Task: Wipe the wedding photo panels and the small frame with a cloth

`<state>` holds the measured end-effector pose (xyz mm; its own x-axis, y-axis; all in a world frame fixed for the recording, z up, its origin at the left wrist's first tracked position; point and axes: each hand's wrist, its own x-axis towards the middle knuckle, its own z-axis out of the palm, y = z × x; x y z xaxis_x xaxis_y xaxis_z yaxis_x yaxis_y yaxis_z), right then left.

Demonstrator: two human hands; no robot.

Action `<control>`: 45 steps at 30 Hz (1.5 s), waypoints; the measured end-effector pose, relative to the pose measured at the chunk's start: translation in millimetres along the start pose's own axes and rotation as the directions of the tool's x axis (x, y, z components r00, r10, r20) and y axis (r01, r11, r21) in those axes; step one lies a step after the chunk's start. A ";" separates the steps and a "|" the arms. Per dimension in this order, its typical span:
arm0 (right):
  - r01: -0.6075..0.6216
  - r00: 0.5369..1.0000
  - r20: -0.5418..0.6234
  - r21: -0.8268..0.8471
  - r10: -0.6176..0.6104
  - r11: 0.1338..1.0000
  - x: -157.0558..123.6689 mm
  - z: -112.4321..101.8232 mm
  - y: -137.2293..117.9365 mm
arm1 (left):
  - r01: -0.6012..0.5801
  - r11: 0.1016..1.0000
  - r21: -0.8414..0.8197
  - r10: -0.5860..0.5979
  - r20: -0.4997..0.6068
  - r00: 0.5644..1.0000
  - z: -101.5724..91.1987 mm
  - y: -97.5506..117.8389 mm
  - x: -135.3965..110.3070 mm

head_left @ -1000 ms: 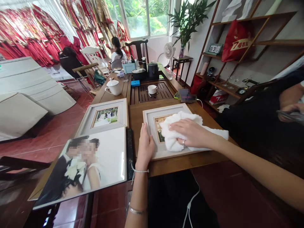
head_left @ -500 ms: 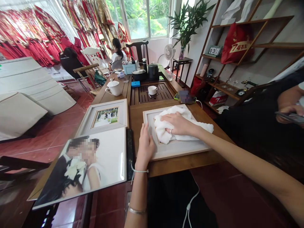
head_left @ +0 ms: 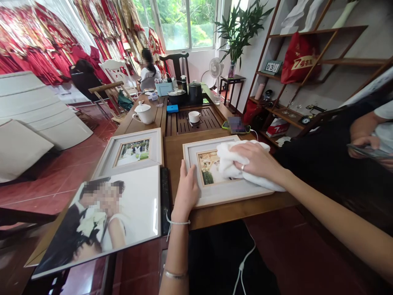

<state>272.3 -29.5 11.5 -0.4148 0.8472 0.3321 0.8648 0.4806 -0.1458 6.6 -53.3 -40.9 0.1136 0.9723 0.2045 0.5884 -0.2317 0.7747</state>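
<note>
A light wooden picture frame point(head_left: 230, 199) with a wide pale mat lies flat on the table in front of me. My left hand point(head_left: 186, 189) grips its left edge, thumb on the near side of the mat. My right hand point(head_left: 256, 160) is closed over a bunched white towel point(head_left: 231, 159) and presses it on the right part of the frame. The towel hides much of the small photo point(head_left: 206, 164) inside; its left part shows. Left of this frame lie a second framed photo point(head_left: 106, 163) and a large glossy photo panel point(head_left: 139, 205).
Beyond the frame are a phone point(head_left: 236, 125) with a cable, a slatted tea tray point(head_left: 181, 125) with a white cup point(head_left: 194, 116), and a lidded white teacup point(head_left: 144, 113). At right, a person's hand point(head_left: 365, 143) holds a phone. Another person sits at the table's far end.
My right hand has slid the towel to the right across the frame, uncovering the left part of the photo. My left hand stays at the frame's left edge. The view shifted slightly.
</note>
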 end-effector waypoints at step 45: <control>-0.008 0.987 0.161 0.054 -0.001 0.999 86.2 34.0 -25.6 | -0.009 0.998 -0.066 0.003 -0.102 0.995 0.8 -2.6 -0.9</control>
<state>204.7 38.9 12.3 -0.4561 0.8720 0.1776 0.8514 0.4856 -0.1984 5.6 -53.5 -43.5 0.0328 0.9633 0.2665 0.5328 -0.2424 0.8108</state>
